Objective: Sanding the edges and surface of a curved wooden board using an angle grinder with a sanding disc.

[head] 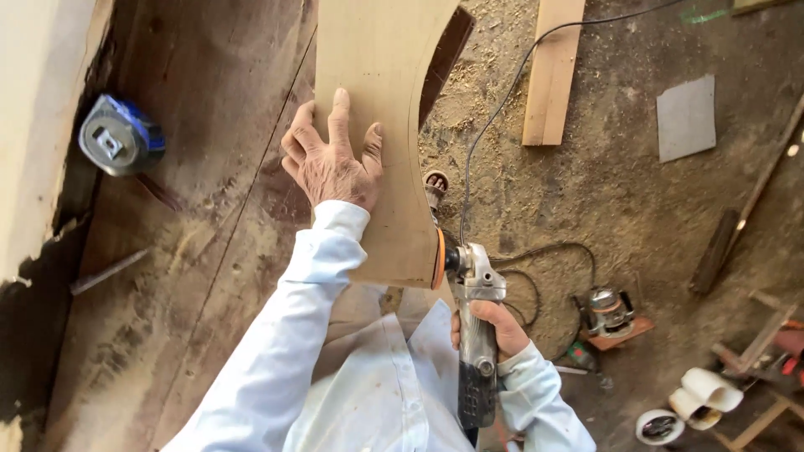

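sanding is the step in hand, by the look of it: the orange disc (437, 259) of a grey angle grinder (476, 335) sits against the curved right edge of a pale wooden board (381, 100), near the board's lower corner. the right hand (492, 326) is wrapped closed around the grinder's body, fingers folded over the housing, thumb side toward the chest. the left hand (332, 159) lies flat and spread on the board's face, palm down, gripping nothing, simply pressing the board onto the dark, worn workbench (201, 251). the board lies along the bench's right edge, its concave curve overhanging the sawdust-strewn floor (603, 184) below. the grinder's black cord (502, 100) runs up and away over that floor.

whether the disc is spinning cannot be told from this view. judging from the contact point low on the curve, much of the edge above it may be yet to work. a next move would call for steady pressure from the flat hand so the board does not shift, and for keeping the disc's face following the curve rather than digging in.

a tape measure (121, 136) in blue and grey rests on the bench at the left, well apart from both hands. on the floor lie a short plank (548, 75) and a router (610, 311).
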